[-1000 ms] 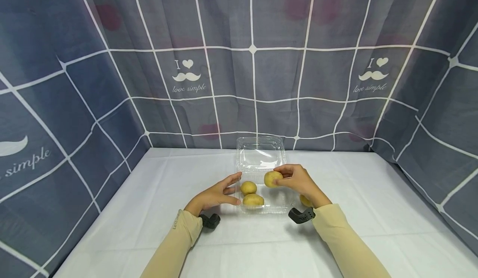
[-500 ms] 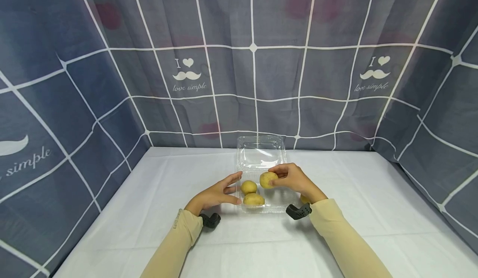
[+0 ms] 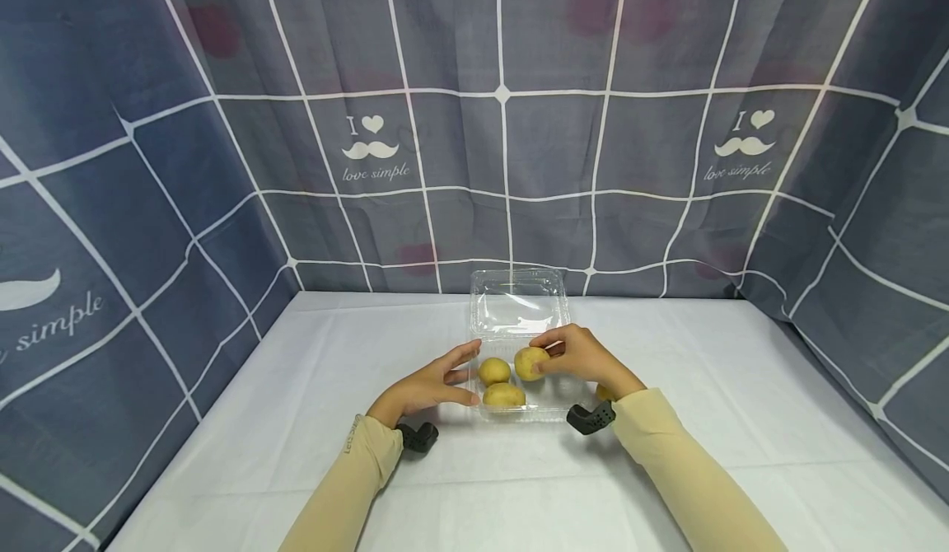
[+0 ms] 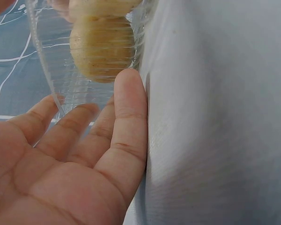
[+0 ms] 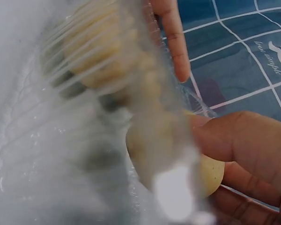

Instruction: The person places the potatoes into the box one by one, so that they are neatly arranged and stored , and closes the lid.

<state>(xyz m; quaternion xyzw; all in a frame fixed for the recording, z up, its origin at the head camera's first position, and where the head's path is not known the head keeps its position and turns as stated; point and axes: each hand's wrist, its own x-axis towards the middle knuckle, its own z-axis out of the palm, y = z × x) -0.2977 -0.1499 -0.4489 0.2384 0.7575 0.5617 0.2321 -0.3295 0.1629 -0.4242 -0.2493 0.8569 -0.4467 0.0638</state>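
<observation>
A clear plastic clamshell container [image 3: 559,393] lies open on the table, its hinged lid [image 3: 515,306] raised at the back. Two yellow potatoes [image 3: 493,371] sit in its left half, one in front of the other. My right hand [image 3: 589,360] grips another potato [image 3: 530,363] between thumb and fingers, low inside the tray beside those two. My left hand [image 3: 423,389] is spread at the container's left side, fingertips right at the ribbed wall. Through that wall a potato [image 4: 103,47] shows in the left wrist view. The right wrist view looks through blurred ribbed plastic.
One more potato [image 3: 604,392] lies on the white tablecloth [image 3: 445,494] right of the container, partly hidden by my right wrist. A grey-blue checked curtain [image 3: 460,148] encloses the back and sides. Black wrist mounts [image 3: 591,418] sit under both wrists.
My right hand has moved left and slightly down with its potato, bringing it deeper into the tray next to the other two. The left hand has stayed put.
</observation>
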